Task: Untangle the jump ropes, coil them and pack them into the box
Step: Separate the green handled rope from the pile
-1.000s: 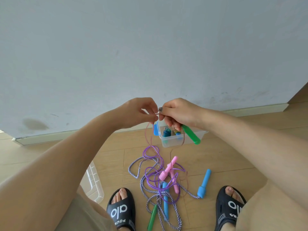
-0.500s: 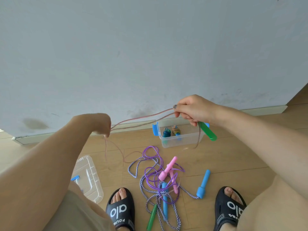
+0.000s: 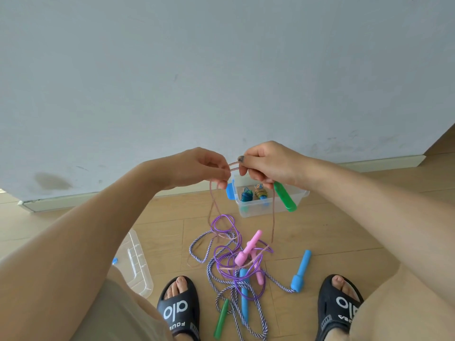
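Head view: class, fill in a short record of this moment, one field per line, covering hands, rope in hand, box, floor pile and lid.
left hand: left hand pinches the thin pink rope
right hand: right hand grips the same rope and a green handle
rope in hand: short span between the hands, strands hanging to the floor
box: clear box by the wall, open, two coiled ropes inside
floor pile: purple rope, striped rope, pink handles, blue handle, tangled
lid: clear lid on the floor, left
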Action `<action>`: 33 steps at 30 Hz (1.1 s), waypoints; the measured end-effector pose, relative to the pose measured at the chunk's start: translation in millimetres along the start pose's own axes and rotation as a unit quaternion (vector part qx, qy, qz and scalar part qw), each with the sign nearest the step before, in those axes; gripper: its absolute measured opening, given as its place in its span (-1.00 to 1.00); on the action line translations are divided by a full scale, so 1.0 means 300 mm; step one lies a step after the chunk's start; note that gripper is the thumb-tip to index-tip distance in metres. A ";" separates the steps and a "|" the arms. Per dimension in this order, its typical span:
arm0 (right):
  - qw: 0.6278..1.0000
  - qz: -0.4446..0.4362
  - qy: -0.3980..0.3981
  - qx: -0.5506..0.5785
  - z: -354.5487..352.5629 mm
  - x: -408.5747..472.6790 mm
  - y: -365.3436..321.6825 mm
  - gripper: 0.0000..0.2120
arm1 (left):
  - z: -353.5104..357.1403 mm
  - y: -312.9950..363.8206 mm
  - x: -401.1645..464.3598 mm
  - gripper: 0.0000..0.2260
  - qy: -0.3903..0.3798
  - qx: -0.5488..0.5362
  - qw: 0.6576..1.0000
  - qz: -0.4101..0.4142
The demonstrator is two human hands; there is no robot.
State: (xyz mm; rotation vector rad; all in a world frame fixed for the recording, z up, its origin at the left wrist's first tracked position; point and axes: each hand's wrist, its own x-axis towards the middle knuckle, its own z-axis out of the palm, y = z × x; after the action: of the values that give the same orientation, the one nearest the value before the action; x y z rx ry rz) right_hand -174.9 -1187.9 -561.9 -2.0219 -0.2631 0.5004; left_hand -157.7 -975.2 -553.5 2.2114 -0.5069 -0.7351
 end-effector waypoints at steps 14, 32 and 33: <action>1.000 -0.002 0.001 -0.009 0.016 0.000 -0.010 -0.73 | 0.012 -0.083 0.012 -0.58 -0.021 -0.028 0.997 -0.072; 1.000 0.006 0.006 -0.016 0.022 0.004 -0.011 -0.73 | -0.026 -0.114 0.012 -0.65 0.050 0.020 0.997 -0.064; 1.000 0.002 0.002 -0.011 0.030 0.007 -0.017 -0.73 | -0.008 -0.083 0.019 -0.68 0.035 -0.012 0.999 -0.029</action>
State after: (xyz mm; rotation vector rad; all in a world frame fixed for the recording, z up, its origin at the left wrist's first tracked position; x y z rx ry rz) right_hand -177.1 -1177.6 -561.8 -2.0448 -0.2634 0.4983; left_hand -148.7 -961.0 -572.8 2.2294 -0.4003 -0.6880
